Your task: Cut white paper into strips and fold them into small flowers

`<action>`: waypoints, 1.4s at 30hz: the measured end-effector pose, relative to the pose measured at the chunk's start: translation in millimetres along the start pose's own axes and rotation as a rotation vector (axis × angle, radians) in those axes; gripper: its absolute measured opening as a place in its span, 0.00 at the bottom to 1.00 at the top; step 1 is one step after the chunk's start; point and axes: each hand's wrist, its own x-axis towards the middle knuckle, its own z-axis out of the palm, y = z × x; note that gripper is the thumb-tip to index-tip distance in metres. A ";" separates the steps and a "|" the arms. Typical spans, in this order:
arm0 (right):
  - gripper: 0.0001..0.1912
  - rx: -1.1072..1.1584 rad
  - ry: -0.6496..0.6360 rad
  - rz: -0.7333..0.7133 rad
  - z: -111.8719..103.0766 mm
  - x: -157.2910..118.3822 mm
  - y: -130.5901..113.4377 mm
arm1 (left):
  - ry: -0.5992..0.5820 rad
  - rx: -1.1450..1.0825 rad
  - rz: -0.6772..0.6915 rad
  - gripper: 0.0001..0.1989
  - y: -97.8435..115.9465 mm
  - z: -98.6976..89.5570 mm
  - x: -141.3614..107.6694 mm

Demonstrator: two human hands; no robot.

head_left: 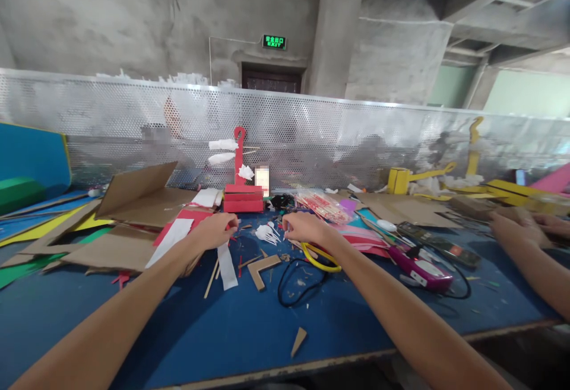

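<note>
My left hand (217, 231) is closed, fingers curled, over the blue table; anything in its fingertips is too small to make out. A white strip (228, 268) lies just below it, and I cannot tell whether they touch. My right hand (303, 227) is also closed, its fingertips pinched near a tiny reddish bit; what they hold is unclear. Between both hands rests a white tuft with thin strands (268, 233). Behind them stands a red box (243, 199) with a red hooked upright (239, 158), beside which white wrapped pieces (222, 145) show.
Cardboard sheets (146, 197) spread at left. An L-shaped cardboard piece (262, 271), a black cord (285, 301) and a yellow loop (319, 259) lie in front. A purple device (421, 270) sits right, near another person's hand (519, 230). A perforated metal panel (312, 140) runs behind.
</note>
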 end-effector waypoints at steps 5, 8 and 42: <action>0.14 -0.146 -0.112 -0.005 -2.9 -5.0 -3.3 | -0.049 0.075 -0.032 0.08 -1.7 1.5 0.6; 0.13 -0.243 -0.129 -0.029 -5.1 -8.2 -10.8 | -0.065 0.123 -0.044 0.09 -1.4 1.1 0.8; 0.21 -0.334 -0.229 -0.047 -5.3 -10.8 -24.7 | -0.061 0.156 0.016 0.08 4.9 -1.7 -2.2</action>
